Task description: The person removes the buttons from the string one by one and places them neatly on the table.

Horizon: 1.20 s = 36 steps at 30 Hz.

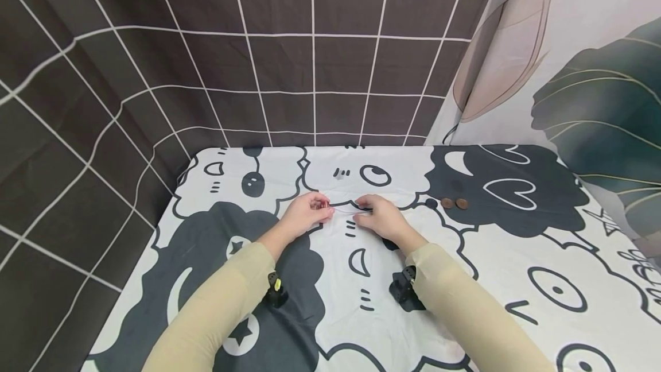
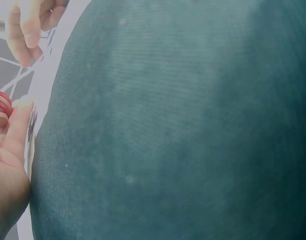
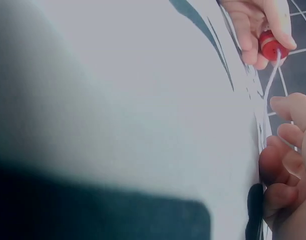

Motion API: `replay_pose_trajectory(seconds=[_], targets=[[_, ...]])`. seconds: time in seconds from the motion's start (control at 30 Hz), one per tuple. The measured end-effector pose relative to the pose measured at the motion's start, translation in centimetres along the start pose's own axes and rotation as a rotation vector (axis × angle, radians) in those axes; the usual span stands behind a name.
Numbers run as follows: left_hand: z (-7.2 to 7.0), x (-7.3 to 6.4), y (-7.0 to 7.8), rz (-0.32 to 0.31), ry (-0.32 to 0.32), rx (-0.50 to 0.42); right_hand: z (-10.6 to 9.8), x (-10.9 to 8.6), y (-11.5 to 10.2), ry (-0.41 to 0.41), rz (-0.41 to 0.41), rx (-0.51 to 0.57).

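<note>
Red discs [image 1: 326, 205] sit in a person's left hand [image 1: 304, 211] above a patterned cloth [image 1: 382, 326], as seen from the head camera; thumb and fingers pinch the small stack. White cord [image 1: 343, 212] runs from it toward the right hand [image 1: 381, 217], whose thumb and forefinger stand apart. Two brown discs [image 1: 454, 204] lie side by side on the cloth, beyond the right hand.

From the left wrist, the stack shows at the frame's edge against the left hand's fingers, round faces edge to edge; cloth fills most of the picture.

From the right wrist, the cord meets a hole in the nearest red disc and trails down past the right hand, where lower fingers curl; whether they grip the cord cannot be told. The discs look light, hard and smooth, apt to slip or roll, and are probably best pinched by their rims, with the hole left clear. The cord appears limp and thin, likely easiest to control close to its end.
</note>
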<state>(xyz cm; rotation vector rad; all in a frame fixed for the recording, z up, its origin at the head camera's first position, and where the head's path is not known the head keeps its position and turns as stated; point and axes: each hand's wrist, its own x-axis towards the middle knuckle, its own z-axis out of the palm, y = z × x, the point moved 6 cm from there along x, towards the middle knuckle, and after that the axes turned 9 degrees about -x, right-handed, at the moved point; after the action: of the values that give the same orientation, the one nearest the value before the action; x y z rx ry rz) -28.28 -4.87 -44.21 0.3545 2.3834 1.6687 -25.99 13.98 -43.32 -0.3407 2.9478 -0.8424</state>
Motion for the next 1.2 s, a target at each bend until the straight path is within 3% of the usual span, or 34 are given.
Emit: replay_pose_trajectory(seconds=[0.3,0.63,0.87,1.2], targets=[[-0.1,0.0,-0.1,0.0,-0.005,-0.003,-0.1,-0.2,-1.2,0.027,-0.07,0.008],[0.0,0.0,-0.1,-0.015,-0.016,-0.051,0.5,-0.2,-2.4,0.042,-0.095,0.028],[0.0,0.0,0.0,-0.005,-0.005,-0.006,0.8,-0.2,-2.6,0.052,-0.099,0.029],[0.3,0.0,0.0,-0.031,-0.031,-0.099,0.8,0.3,-3.3,0.062,-0.121,0.055]])
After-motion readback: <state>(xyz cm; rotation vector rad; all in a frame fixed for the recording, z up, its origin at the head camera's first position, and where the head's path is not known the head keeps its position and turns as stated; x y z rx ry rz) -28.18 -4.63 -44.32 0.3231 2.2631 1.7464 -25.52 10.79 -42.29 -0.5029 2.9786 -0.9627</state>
